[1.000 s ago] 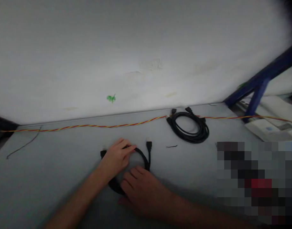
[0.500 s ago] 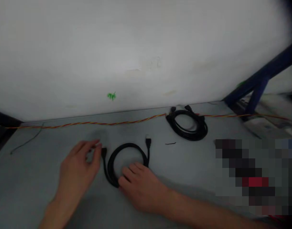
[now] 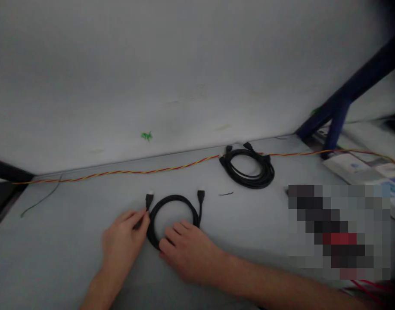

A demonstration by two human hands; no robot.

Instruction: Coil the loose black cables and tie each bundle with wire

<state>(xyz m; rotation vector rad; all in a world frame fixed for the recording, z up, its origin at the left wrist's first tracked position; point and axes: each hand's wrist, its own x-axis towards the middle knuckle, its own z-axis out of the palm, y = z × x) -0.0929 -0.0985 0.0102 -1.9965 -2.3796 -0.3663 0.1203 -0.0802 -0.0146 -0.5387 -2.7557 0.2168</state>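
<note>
A coiled black cable (image 3: 175, 198) lies on the grey tabletop in front of me. My left hand (image 3: 124, 237) pinches the cable just below its left plug (image 3: 149, 200), which points away from me. The cable's right plug (image 3: 200, 196) stands free of both hands and also points away. Over the near side of the coil, my right hand (image 3: 192, 252) has its fingers curled round the cable; the fingertips and that part of the coil are hidden.
A second coiled black cable (image 3: 255, 183) lies farther back on the right. A twisted red-yellow wire (image 3: 145, 172) runs along the wall (image 3: 197, 77). A short dark tie (image 3: 226, 193) lies between the coils. A blue metal brace (image 3: 355, 88) and a blurred-out patch are at right.
My left hand has moved right and now pinches the cable at the left plug, which has shifted slightly closer to the coil. My right hand stays on the coil.
</note>
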